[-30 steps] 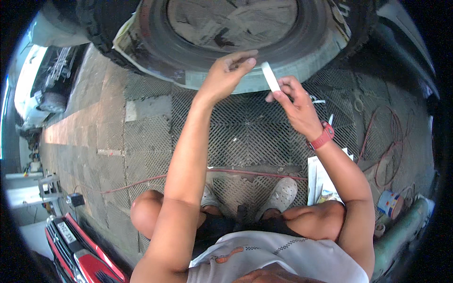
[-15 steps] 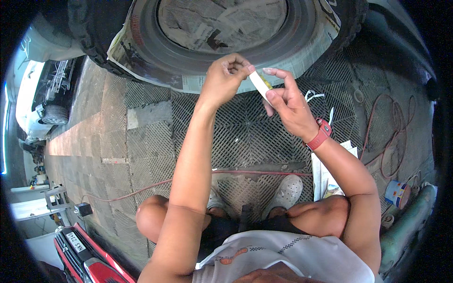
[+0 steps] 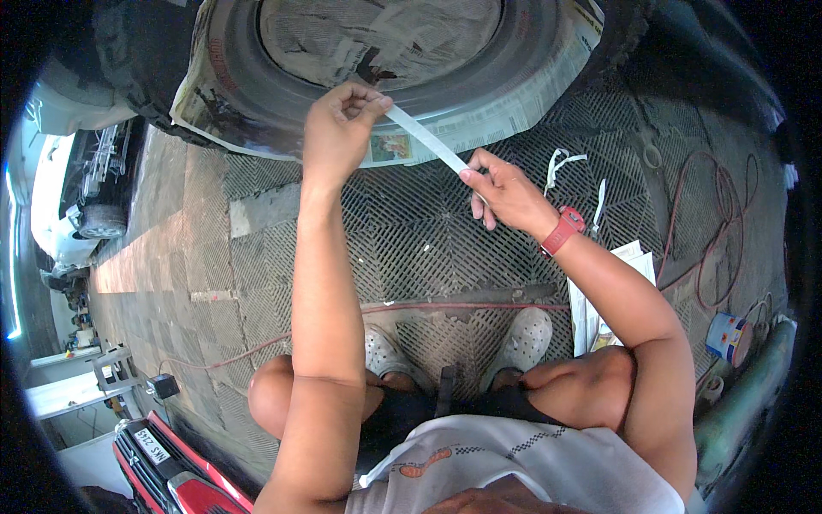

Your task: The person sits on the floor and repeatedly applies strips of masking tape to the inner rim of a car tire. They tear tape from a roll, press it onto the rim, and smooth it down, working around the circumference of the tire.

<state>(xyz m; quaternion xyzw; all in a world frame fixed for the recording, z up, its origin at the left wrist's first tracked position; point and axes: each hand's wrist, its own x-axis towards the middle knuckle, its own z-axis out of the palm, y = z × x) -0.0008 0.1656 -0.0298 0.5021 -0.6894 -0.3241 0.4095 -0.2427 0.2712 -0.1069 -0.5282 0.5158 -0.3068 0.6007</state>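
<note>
A pale strip of masking tape (image 3: 426,140) is stretched straight between my two hands, slanting down to the right. My left hand (image 3: 341,128) pinches its upper end between thumb and fingertips, over the lower part of the wheel. At the other end my right hand (image 3: 511,190) has thumb and fingers closed on the tape; whether a roll sits inside that hand is hidden. Just beyond the strip is a large wheel (image 3: 300,81) with newspaper (image 3: 514,116) around its lower edge. More newspaper (image 3: 377,34) covers its centre.
Torn white strips (image 3: 565,167) lie right of my right hand, on dark ridged floor tiles. Folded newspaper (image 3: 589,313) rests beside my right knee. A red hose (image 3: 479,307) crosses before my shoes and coils at right, near a blue can (image 3: 728,336). Vehicles stand at left.
My hands have moved apart, the left one to the left and the right one slightly down. A longer length of tape now spans between them. The view has shifted slightly.
</note>
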